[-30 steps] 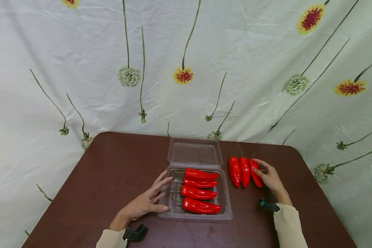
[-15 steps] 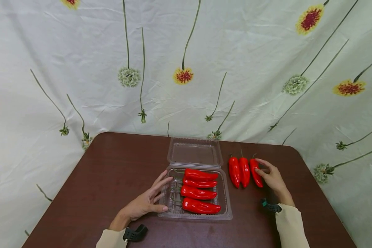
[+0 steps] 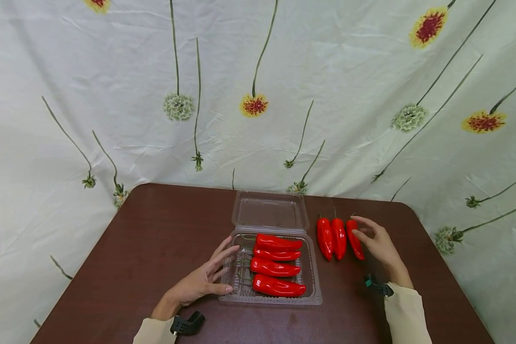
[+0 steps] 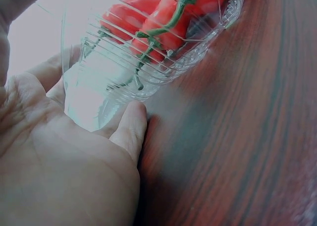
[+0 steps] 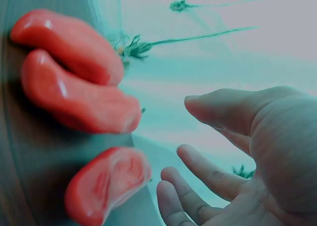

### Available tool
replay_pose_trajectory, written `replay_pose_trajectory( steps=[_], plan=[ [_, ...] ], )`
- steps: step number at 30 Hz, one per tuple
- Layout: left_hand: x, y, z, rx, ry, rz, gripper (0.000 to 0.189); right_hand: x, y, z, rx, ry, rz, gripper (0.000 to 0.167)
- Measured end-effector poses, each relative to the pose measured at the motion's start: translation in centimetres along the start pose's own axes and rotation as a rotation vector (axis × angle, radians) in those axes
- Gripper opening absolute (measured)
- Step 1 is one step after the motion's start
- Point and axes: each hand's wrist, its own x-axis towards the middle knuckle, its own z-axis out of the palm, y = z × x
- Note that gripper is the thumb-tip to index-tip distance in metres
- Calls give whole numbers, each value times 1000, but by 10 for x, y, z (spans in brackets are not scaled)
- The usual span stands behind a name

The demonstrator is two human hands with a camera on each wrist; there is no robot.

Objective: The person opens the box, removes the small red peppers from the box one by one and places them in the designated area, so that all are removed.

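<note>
My left hand (image 3: 195, 284) rests against the left side of a clear plastic clamshell box (image 3: 314, 286), fingers spread and thumb at its near corner. In the left wrist view the thumb (image 4: 131, 129) lies along the ribbed wall, with green stems showing through it. Several red peppers (image 3: 279, 285) lie crosswise inside the box, stems to the left. Right of the box, three more red peppers lie on the table, stems away from me. Over the rightmost pepper (image 3: 355, 240) hovers my right hand (image 3: 378, 243), thumb and fingers parted; the right wrist view shows a gap between them and the pepper (image 5: 106, 186).
The box's lid (image 3: 271, 210) is folded back flat on the dark brown table (image 3: 155, 229). Close left of the rightmost pepper lie the middle pepper (image 3: 339, 239) and the left pepper (image 3: 325, 239). A flower-print white cloth (image 3: 223, 71) hangs behind the table.
The rightmost pepper has shifted slightly right, away from its neighbours. My right hand has since eased off it, its fingers opening a little. The left hand and the box stay put.
</note>
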Motion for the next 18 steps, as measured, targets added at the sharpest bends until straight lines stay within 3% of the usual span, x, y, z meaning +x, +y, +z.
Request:
replay_pose_trajectory(
  steps=[18],
  plan=[
    [-1,-3,0,-28,-8,15,89,-5,-37,4,12,-149,-145,44]
  ],
)
